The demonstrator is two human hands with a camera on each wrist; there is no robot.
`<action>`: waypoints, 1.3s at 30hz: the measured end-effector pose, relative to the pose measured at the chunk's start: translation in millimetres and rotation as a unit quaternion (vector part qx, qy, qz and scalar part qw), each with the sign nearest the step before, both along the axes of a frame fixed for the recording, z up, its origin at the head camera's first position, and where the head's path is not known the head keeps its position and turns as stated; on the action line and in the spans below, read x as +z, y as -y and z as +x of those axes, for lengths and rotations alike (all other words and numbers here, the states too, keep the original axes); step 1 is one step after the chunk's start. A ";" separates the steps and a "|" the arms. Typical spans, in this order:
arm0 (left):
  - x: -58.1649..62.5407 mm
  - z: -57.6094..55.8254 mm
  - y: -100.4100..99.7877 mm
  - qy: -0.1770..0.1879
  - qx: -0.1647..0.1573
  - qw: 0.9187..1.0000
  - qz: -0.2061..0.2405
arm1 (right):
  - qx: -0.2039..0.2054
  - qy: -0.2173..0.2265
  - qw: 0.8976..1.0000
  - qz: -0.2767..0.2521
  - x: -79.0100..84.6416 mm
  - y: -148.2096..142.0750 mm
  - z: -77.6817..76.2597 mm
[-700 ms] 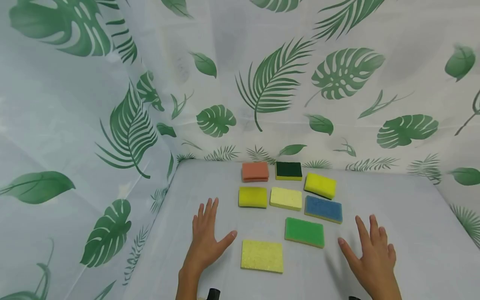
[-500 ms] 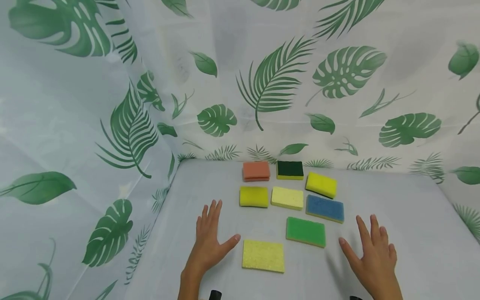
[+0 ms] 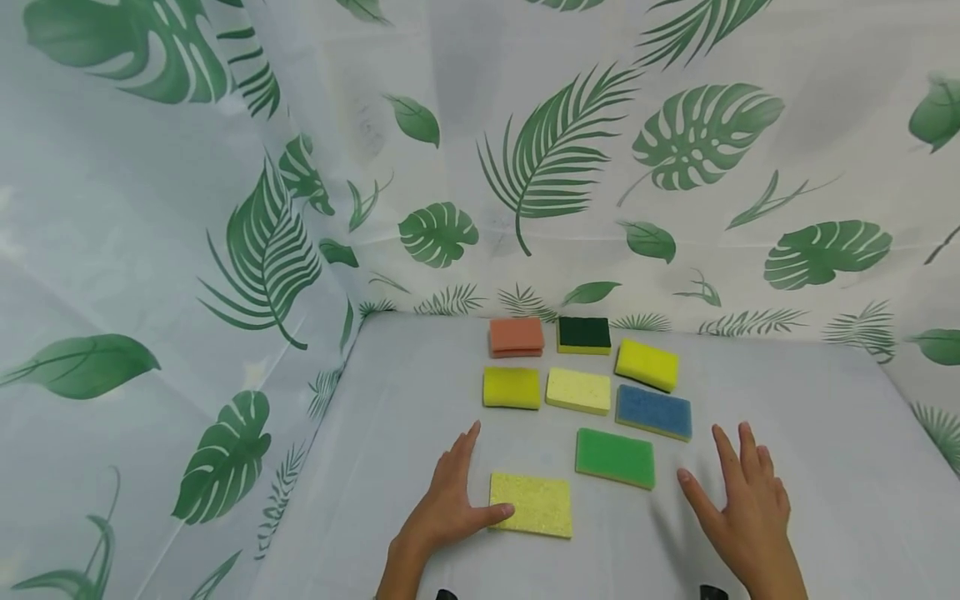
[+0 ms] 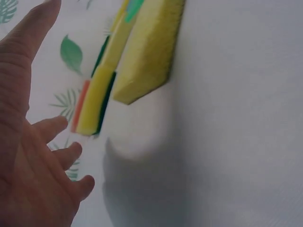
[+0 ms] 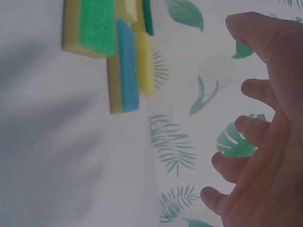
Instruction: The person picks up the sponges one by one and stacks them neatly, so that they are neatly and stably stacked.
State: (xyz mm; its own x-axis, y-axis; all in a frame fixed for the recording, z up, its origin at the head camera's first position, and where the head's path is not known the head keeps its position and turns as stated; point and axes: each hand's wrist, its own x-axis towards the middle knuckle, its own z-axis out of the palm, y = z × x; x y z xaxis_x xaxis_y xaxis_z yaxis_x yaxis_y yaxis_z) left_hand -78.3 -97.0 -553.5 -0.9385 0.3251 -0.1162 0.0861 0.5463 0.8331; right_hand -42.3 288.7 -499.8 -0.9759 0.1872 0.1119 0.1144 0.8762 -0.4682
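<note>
My left hand [image 3: 450,504] hovers at the left side of the nearest sponge, a flat pale yellow one [image 3: 534,505]; its thumb overlaps that sponge in the head view. In the left wrist view the same yellow sponge [image 4: 149,52] lies beyond the thumb, with a gap to the fingers. My right hand [image 3: 742,517] is held over the table with fingers spread and nothing in them. Nearest to it are the green-topped sponge [image 3: 615,458] and the blue-topped sponge [image 3: 653,412], also visible in the right wrist view as a blue sponge [image 5: 127,66].
Farther back are an olive-yellow sponge [image 3: 512,388], a cream sponge [image 3: 578,391] and a bright yellow one [image 3: 647,364]. An orange sponge [image 3: 516,337] and a dark green-topped one [image 3: 583,335] lie near the leaf-printed back curtain [image 3: 555,267]. A white cloth covers the table [image 3: 360,467].
My left hand has moved right and turned, so its thumb now overlaps the near yellow sponge. The right hand has stayed almost in place. The head view has shifted slightly.
</note>
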 end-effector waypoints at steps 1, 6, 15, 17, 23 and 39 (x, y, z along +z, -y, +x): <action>-2.6 0.4 -1.9 0.001 -0.005 1.000 0.000 | 0.000 0.002 1.000 -0.001 0.2 0.2 -0.1; -12.6 0.1 -8.9 -0.009 -0.026 1.000 -0.015 | 0.004 -0.001 1.000 -0.006 0.2 -0.8 -1.0; -35.9 1.7 -8.0 -0.036 -0.050 0.994 -0.092 | 0.019 0.001 0.999 -0.041 -9.5 0.7 -3.2; -37.9 1.3 -8.0 -0.054 -0.060 0.991 -0.107 | 0.024 0.003 0.998 -0.055 -12.4 1.5 -4.9; -40.6 1.0 -9.2 -0.069 -0.071 0.986 -0.135 | 0.050 0.001 0.994 -0.093 -21.0 -0.7 -10.4; -44.8 -0.2 -11.9 -0.064 -0.070 0.982 -0.161 | 0.059 0.103 0.974 -0.192 -32.0 2.4 -22.6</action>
